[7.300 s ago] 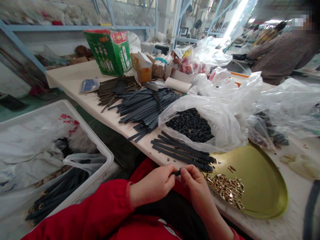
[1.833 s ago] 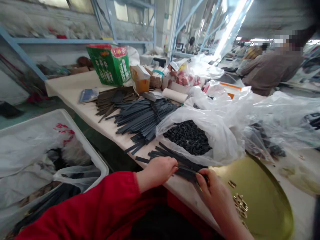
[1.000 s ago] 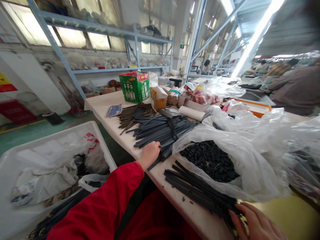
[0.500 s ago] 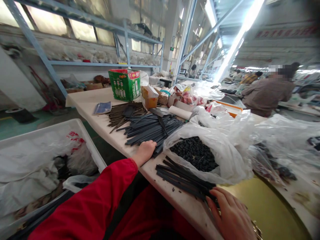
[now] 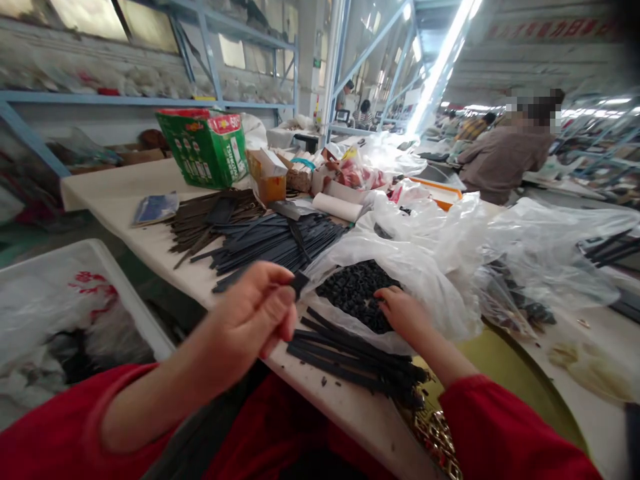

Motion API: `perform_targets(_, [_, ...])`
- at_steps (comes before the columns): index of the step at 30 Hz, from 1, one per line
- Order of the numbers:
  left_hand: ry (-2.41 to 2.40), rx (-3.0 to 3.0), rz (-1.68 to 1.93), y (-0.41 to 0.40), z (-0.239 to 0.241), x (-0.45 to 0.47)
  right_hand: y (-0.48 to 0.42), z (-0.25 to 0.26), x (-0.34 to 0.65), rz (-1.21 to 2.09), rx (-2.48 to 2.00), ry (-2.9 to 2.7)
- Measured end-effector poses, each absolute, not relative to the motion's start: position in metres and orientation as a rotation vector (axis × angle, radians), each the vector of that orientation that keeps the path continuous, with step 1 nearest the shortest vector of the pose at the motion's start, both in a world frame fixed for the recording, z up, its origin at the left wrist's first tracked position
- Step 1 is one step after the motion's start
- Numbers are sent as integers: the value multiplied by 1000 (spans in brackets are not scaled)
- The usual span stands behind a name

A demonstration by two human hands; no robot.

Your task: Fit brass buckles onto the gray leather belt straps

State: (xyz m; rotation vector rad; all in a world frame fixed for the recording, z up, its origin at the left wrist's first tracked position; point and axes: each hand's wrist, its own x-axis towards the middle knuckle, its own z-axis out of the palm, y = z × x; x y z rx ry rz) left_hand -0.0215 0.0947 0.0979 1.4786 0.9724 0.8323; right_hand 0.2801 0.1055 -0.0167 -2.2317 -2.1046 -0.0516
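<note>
My left hand (image 5: 253,317) is raised above the table edge, its fingers pinched on the end of a dark strap (image 5: 299,283). My right hand (image 5: 403,313) reaches into an open clear plastic bag (image 5: 425,273) and rests on the heap of small black loops (image 5: 353,290) inside; what its fingertips hold is hidden. A short row of dark straps (image 5: 350,357) lies on the table in front of the bag, between my hands. A big pile of dark straps (image 5: 270,240) lies farther back on the left.
A gold tray (image 5: 505,373) with small gold buckles (image 5: 435,433) sits at the right. A green carton (image 5: 203,147), small boxes and plastic bags crowd the table's far side. A white bin (image 5: 100,267) stands on the left. A person works at the back right.
My left hand has lifted off the big pile with one strap pinched in it. My right hand has left the short row of straps and moved into the bag of loops.
</note>
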Motion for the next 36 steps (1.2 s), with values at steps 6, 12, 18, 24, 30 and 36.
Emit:
perform_targets(6, [819,751,247,98,13,32,137,-19,273,63,-2348,-2318])
perform_targets(12, [731,444,247,94,-2,33,144,-18,265,71,-2386,-2395])
perform_targets(18, [663,393,264,83,3,24,136,-2,259,-57,-2304,-2379])
perform_targets(24, [652,564,262,62,15,11,69,21,225,602,-1771,-1677])
perform_targets(30, [683,1224,350,40,16,6,-2,8,175,1486,-1197,-549])
perform_targets(36, [739,1469,324,24,21,10,-22,-2,161,1512,-1027,-251])
